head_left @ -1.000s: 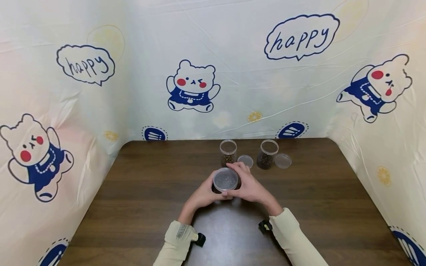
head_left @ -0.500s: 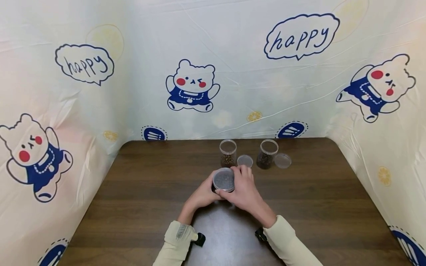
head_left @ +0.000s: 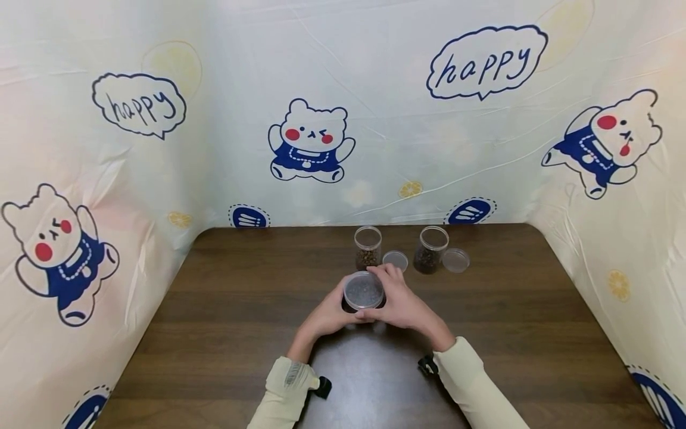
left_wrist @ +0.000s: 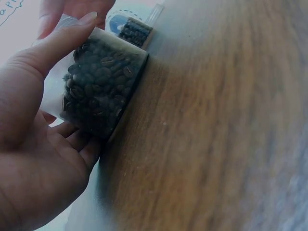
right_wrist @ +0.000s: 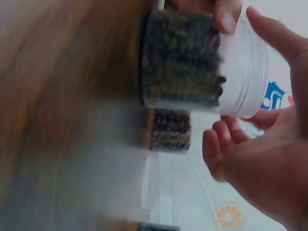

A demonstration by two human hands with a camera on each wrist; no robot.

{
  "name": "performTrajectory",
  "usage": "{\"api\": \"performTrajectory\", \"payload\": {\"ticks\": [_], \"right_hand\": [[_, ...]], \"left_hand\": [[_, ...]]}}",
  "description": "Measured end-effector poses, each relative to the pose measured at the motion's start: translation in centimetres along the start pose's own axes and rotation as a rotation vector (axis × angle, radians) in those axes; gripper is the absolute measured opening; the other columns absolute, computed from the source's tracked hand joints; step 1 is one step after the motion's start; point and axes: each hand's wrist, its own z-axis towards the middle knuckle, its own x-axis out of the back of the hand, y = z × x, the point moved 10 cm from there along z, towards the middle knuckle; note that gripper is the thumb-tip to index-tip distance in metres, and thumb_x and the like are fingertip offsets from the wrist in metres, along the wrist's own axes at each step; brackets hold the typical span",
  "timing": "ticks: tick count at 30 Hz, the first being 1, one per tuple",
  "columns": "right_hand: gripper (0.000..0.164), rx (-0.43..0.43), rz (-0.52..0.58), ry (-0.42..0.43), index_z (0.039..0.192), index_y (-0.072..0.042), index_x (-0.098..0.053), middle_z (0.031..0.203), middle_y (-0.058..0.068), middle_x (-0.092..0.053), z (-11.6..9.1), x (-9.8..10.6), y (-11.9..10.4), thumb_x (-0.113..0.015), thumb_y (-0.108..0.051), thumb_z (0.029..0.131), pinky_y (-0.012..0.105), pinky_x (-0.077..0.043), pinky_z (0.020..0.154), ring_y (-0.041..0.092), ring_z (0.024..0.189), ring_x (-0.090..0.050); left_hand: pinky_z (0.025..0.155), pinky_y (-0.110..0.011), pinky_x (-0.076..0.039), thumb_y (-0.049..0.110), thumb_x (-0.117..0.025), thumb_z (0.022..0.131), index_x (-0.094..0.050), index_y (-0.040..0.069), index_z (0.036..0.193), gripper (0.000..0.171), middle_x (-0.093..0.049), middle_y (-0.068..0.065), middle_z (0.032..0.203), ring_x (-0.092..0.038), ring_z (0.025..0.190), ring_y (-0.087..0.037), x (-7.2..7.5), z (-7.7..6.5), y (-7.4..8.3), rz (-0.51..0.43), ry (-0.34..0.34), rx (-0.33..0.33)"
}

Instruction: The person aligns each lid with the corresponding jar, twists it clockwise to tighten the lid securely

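A clear jar [right_wrist: 183, 60] partly filled with dark coffee beans stands upright near the middle of the table, its round translucent lid [head_left: 364, 290] on top. My left hand [head_left: 328, 311] curls round the jar's lower body from the left; in the left wrist view its thumb lies along the wall above the beans [left_wrist: 98, 82]. From the right, my right hand [head_left: 401, 301] grips the lid's rim, thumb on the near side and fingers on the far side. The right wrist view shows its thumb and fingers about the jar's top.
Behind stand two lidless clear jars of beans, a left one [head_left: 367, 253] and a right one [head_left: 429, 256]. Two loose lids lie flat beside them, one between the jars [head_left: 395, 260] and one at the far right [head_left: 456, 260]. A printed cloth [head_left: 386, 119] hangs behind the wooden table [head_left: 241, 310].
My right hand has turned over the lid toward the near side, then swung back to about its first position. The left hand and the jar have hardly moved.
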Motion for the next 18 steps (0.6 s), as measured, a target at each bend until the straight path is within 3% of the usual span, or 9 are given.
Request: {"api": "performTrajectory", "payload": {"ticks": [9,18], "right_hand": [[0.091,0.058,0.038,-0.022,0.154,-0.016,-0.050,0.142,0.004,-0.049,0.40,-0.04,0.57,-0.093,-0.045,0.078,0.048,-0.048,0.104,0.024,0.129,-0.044],[0.088,-0.001,-0.084,0.119,0.142,-0.007,-0.060,0.126,0.009,-0.055,0.15,0.38,-0.19,-0.094,-0.051,0.073,0.045,-0.048,0.097,0.027,0.116,-0.046]], "left_hand": [[0.118,-0.049,-0.040,0.026,-0.092,0.083,-0.037,0.023,0.160,0.095,-0.052,-0.003,0.156,-0.051,0.142,-0.023,-0.17,-0.02,0.10,-0.006,0.000,0.004],[0.117,-0.051,-0.042,0.020,-0.093,0.082,-0.038,0.021,0.159,0.095,-0.051,-0.007,0.156,-0.051,0.142,-0.026,0.06,0.02,-0.01,-0.010,0.010,0.007]]}}
